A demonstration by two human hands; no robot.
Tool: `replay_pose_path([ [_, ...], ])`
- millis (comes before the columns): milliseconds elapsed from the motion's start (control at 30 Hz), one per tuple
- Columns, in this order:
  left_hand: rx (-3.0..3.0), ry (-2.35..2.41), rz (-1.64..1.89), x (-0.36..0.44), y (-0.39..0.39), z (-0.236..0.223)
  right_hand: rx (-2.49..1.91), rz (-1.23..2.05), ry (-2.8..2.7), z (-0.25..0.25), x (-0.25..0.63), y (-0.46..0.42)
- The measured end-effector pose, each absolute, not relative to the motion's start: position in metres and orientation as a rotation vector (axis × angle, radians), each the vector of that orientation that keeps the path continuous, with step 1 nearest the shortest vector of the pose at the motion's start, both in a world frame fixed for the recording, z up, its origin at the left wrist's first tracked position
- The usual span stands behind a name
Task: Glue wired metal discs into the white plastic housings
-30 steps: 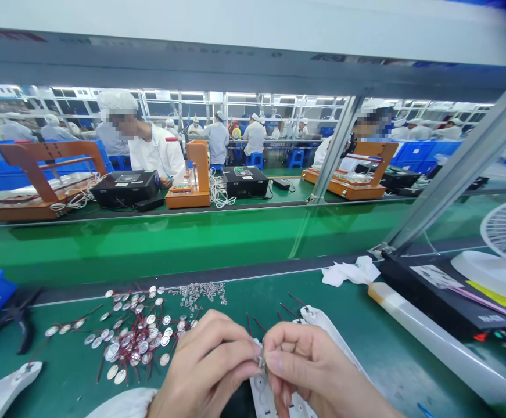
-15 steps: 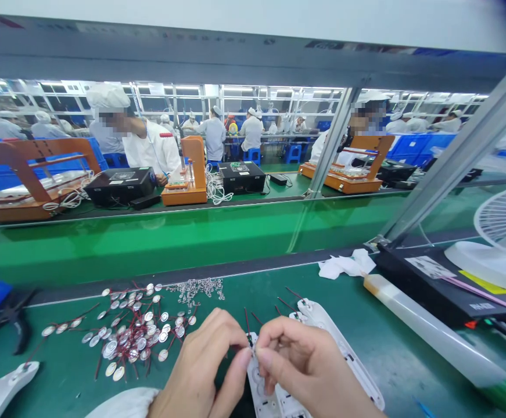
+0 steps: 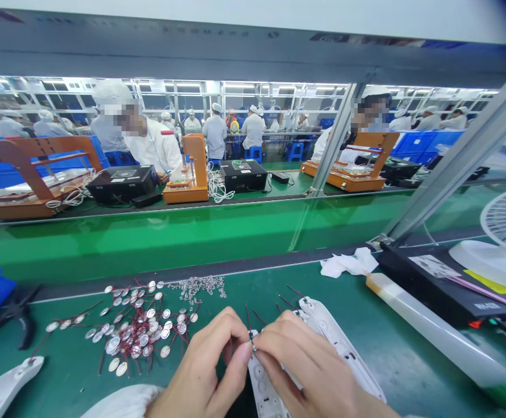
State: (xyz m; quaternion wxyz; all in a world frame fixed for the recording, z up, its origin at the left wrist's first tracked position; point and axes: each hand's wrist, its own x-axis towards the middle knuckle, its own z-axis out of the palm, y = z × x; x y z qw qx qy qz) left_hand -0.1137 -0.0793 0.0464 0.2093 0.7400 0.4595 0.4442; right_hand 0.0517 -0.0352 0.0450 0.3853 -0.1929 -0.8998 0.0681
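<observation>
At the near edge of the green surface [image 3: 366,348], your left hand [image 3: 204,371] and right hand [image 3: 309,371] meet fingertip to fingertip, both grips pinched nearly shut on a small metal contact with a red wire [image 3: 250,331], held just above the end of the white plastic housing [image 3: 322,342]. Keep the pinch light and steady the housing so the contact seats squarely. Spare contacts [image 3: 135,331] lie piled to your left; pliers [image 3: 17,319] sit beyond.

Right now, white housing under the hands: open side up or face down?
Open side up. The white housing shows inner recesses and ribs, lying flat on the green mat under the left hand and right hand.
</observation>
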Motion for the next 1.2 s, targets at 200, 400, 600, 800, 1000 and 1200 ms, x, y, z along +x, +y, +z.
replay_pose_path([
  [200,1.875,1.308,1.145,-0.114,-0.078,0.048,-0.42,-0.3,-2.384,0.055,0.06,-0.04],
  [400,1.946,1.343,1.142,-0.113,-0.078,0.047,-0.324,-0.361,-2.333,0.052,0.056,-0.031],
  [600,2.164,1.346,1.104,-0.115,-0.079,0.046,-0.448,-0.166,-2.343,0.042,0.057,-0.03],
  [800,2.333,1.398,0.991,-0.115,-0.08,0.045,-0.422,-0.141,-2.358,0.042,0.058,-0.031],
  [1000,2.548,1.477,0.958,-0.111,-0.082,0.048,-0.513,0.019,-2.26,0.037,0.054,-0.031],
  [1200,3.067,1.398,0.979,-0.115,-0.076,0.055,-0.819,0.686,-2.153,0.046,0.045,-0.031],
])
